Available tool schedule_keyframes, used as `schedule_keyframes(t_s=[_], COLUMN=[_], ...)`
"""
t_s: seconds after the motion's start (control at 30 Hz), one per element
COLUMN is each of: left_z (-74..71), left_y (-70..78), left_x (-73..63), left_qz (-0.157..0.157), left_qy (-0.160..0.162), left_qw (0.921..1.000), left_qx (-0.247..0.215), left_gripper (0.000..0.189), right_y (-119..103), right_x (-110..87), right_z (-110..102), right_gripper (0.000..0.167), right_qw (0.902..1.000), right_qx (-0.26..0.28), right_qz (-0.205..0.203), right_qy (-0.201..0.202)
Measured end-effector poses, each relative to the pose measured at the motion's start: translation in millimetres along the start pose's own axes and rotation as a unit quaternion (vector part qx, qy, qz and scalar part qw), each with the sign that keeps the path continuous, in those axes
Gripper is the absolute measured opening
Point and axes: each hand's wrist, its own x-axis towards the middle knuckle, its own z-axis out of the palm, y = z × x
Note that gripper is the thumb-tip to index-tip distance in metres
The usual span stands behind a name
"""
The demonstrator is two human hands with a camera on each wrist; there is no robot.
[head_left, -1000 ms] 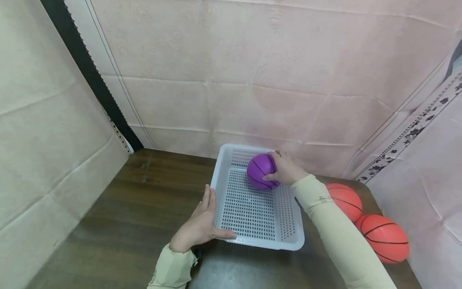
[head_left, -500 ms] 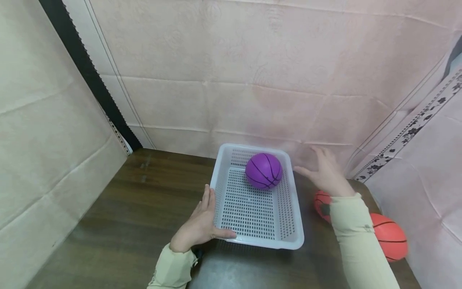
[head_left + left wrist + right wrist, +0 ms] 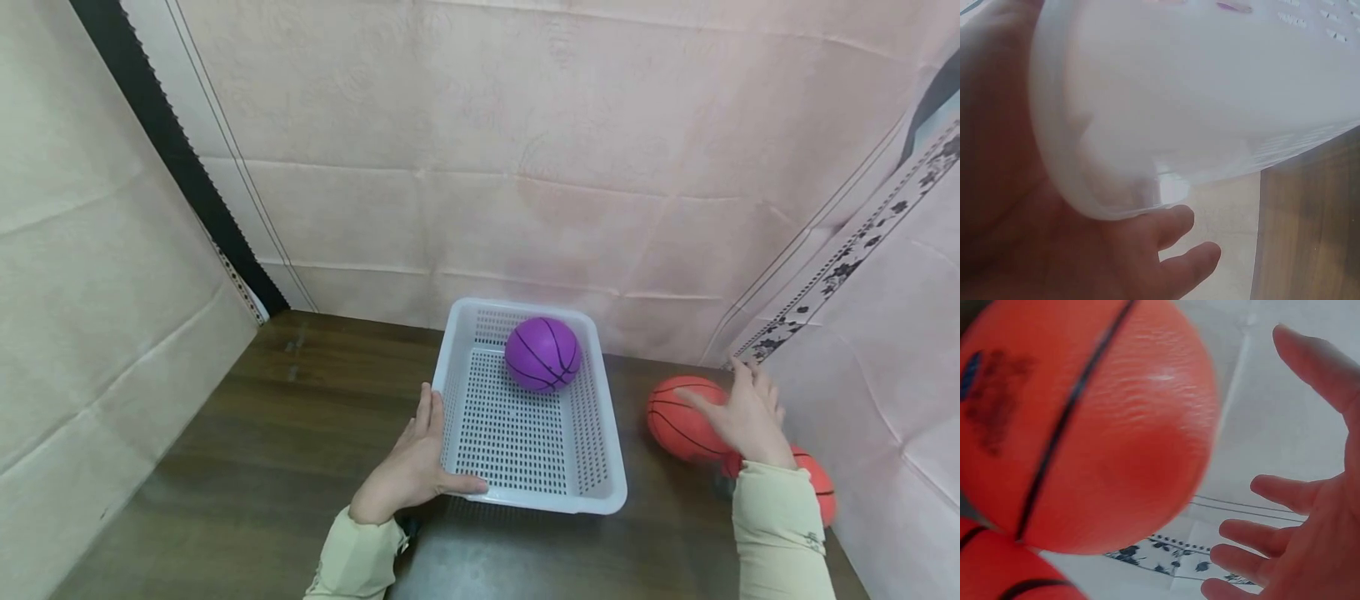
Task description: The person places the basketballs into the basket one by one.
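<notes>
A white perforated plastic basket [image 3: 512, 450] stands on the table, with a purple toy basketball [image 3: 542, 354] in its far right part. My left hand [image 3: 401, 475] lies against the basket's near left corner, fingers straight along the side and thumb over the near rim. The left wrist view shows the palm right at the rounded corner. Over on the right, my right hand [image 3: 753, 425] hovers with spread fingers above two orange basketballs. One orange basketball [image 3: 678, 427] is partly covered by the thumb; the other orange basketball [image 3: 819, 487] is mostly behind the wrist and sleeve. Nothing lies in the right palm [image 3: 1310, 544].
The dark brown wooden table [image 3: 247, 467] extends left and in front of the basket. Pale cloth walls [image 3: 480, 225] enclose its back and both sides. A floral border strip [image 3: 847, 258] runs down the right back corner.
My right hand has let go of the purple basketball in the basket and moved right, over the orange basketballs. The left hand stays at the basket corner.
</notes>
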Motion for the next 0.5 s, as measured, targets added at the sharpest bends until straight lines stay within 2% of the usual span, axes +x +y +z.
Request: schedule_keyframes(t_s=[0.27,0.5], left_z=[-1.5,-1.1], left_y=[0.4,0.8], left_x=[-1.7,-2.3], left_qz=[-0.006,-0.005], left_qy=[-0.005,-0.005], left_qw=[1.0000,0.9999], left_qx=[-0.001,-0.007], left_gripper=[0.142,0.143], right_y=[9.9,12.3], right_x=[-3.7,-7.6], right_z=[15.8,23.1], right_gripper=[0.117,0.126], right_qw=[0.9991,0.9989], right_qx=[-0.033,-0.034], right_qz=[0.014,0.022], right_qy=[-0.023,-0.021])
